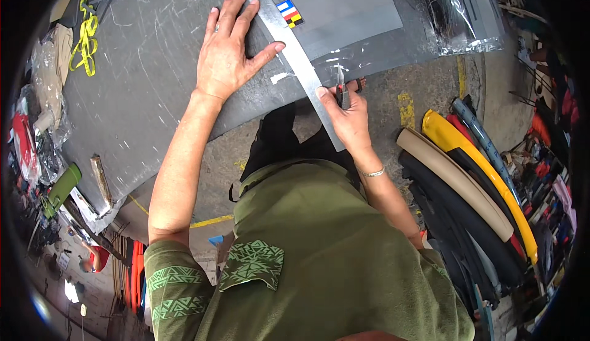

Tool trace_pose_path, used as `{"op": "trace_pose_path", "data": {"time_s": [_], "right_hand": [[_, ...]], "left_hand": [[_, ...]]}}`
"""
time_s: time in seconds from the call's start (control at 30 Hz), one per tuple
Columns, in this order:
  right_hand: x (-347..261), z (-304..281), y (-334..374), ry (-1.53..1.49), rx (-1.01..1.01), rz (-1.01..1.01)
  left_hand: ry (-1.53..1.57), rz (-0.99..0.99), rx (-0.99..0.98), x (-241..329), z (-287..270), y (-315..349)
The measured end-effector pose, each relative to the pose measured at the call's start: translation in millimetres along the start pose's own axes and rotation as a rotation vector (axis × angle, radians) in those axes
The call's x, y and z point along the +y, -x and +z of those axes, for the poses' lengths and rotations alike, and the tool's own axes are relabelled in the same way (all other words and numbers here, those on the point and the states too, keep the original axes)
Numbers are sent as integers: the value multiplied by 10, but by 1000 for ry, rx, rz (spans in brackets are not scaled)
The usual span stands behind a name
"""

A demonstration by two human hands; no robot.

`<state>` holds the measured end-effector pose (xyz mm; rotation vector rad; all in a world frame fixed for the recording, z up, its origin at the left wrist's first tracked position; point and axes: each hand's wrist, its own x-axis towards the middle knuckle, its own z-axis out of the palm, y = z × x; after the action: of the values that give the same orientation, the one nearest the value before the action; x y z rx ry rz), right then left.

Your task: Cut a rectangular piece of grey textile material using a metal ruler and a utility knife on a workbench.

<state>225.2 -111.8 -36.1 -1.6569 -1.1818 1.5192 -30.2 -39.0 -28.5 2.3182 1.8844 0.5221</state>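
A long metal ruler [290, 49] lies slantwise over the dark work table [141, 64], and its near end sticks out past the table's front edge. My left hand [226, 64] rests flat on the table left of the ruler, fingers spread, its thumb pointing to the ruler's edge. At the table's front edge, my right hand [350, 120] grips a utility knife [342, 97] with the blade pointing away from me. The thumb of that hand touches the ruler. A grey sheet [350, 15] lies to the right of the ruler, with a small multicoloured label [290, 13] beside the ruler's edge.
A yellow tape measure [86, 37] lies loose at the table's far left. Clear plastic [455, 15] covers the far right. Beige [455, 181] and yellow [479, 169] material rolls stand right of me. Scraps and plastic-wrapped bundles [49, 89] crowd the left. A person in red [95, 258] is at lower left.
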Motion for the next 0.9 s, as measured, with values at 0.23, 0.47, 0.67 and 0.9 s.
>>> {"op": "trace_pose_path", "data": {"time_s": [0.23, 0.47, 0.67, 0.9], "right_hand": [[2, -12, 5, 12, -9, 15], [-61, -20, 2, 15, -21, 28], [-65, -22, -2, 34, -21, 36], [-33, -20, 3, -23, -34, 74]], "left_hand": [[-1, -2, -3, -3, -1, 6], [9, 2, -2, -18, -17, -9], [24, 13, 9, -8, -2, -7], [-26, 10, -9, -42, 22, 0]]}}
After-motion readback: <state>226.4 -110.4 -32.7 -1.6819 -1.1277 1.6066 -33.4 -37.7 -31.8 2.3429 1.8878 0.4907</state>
